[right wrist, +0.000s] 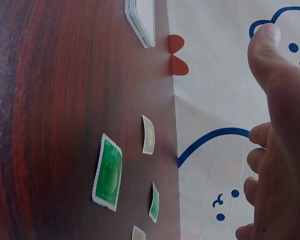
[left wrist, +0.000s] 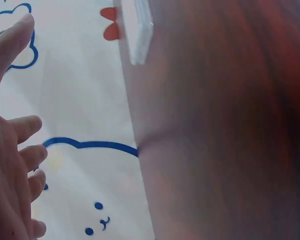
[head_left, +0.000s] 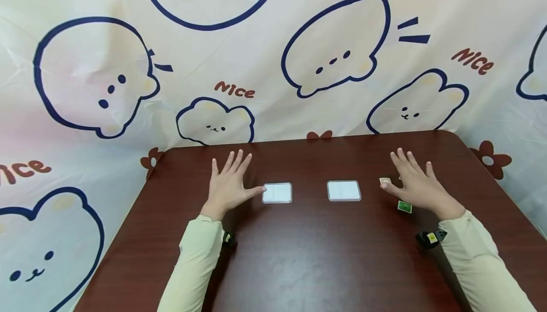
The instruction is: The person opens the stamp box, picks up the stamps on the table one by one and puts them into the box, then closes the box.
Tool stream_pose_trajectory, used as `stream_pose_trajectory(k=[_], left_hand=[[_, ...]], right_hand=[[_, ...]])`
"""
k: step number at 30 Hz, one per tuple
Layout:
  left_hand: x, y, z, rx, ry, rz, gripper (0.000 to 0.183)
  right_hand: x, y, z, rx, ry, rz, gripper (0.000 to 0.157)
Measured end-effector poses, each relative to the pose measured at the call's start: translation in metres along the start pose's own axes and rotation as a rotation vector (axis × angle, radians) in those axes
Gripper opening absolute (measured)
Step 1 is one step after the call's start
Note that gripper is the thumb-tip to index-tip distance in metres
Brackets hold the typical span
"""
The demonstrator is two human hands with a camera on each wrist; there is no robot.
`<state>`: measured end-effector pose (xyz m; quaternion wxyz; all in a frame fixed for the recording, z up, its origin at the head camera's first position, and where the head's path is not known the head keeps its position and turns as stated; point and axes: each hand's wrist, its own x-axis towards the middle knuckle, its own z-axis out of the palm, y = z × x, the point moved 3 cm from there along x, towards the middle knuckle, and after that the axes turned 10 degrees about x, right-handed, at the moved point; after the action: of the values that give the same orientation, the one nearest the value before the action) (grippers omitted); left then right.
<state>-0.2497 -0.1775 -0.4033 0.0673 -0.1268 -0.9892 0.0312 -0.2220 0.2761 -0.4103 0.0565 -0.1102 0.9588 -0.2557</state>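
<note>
My left hand (head_left: 229, 184) is held above the table with its fingers spread, the thumb tip overlapping the edge of a flat clear case (head_left: 277, 193) with a white face. A second such case (head_left: 344, 191) lies to its right. On the right side my right hand (head_left: 416, 186) hovers with fingers apart and nothing in it. Under and around it lie several postage stamps: a green stamp (right wrist: 108, 172) with perforated edges, a pale stamp (right wrist: 148, 135), a smaller green stamp (right wrist: 154, 202) and another pale one (right wrist: 138, 233). In the head view the right hand partly hides them.
The dark red-brown wooden table (head_left: 299, 264) reaches back to a pale curtain (head_left: 265, 65) printed with cartoon bears and flowers. The curtain also hangs along both sides. Each wrist wears a dark strap, such as the right strap (head_left: 429, 239).
</note>
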Motion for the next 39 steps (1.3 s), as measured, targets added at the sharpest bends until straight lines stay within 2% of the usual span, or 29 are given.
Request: stream_pose_trajectory(k=[6, 11, 17, 24, 31, 39], left_hand=[[0.011, 0.018, -0.006, 0.000, -0.010, 0.055, 0.102], [0.022, 0.037, -0.008, 0.028, -0.020, 0.102, 0.102], [0.034, 0.063, -0.006, 0.031, -0.022, 0.154, 0.101], [0.043, 0.093, -0.002, 0.025, -0.040, 0.210, 0.099], [0.052, 0.122, 0.008, 0.036, -0.051, 0.284, 0.099], [0.057, 0.146, 0.013, 0.048, -0.050, 0.337, 0.096]], right_hand=[[0.009, -0.009, 0.003, 0.016, -0.023, -0.061, 0.100], [0.020, -0.019, 0.014, -0.014, -0.049, -0.112, 0.096], [0.033, -0.033, 0.030, -0.052, -0.075, -0.161, 0.087], [0.042, -0.040, 0.046, -0.079, -0.108, -0.219, 0.084], [0.048, -0.038, 0.054, -0.104, -0.132, -0.222, 0.082], [0.051, -0.044, 0.057, -0.133, -0.174, -0.212, 0.078]])
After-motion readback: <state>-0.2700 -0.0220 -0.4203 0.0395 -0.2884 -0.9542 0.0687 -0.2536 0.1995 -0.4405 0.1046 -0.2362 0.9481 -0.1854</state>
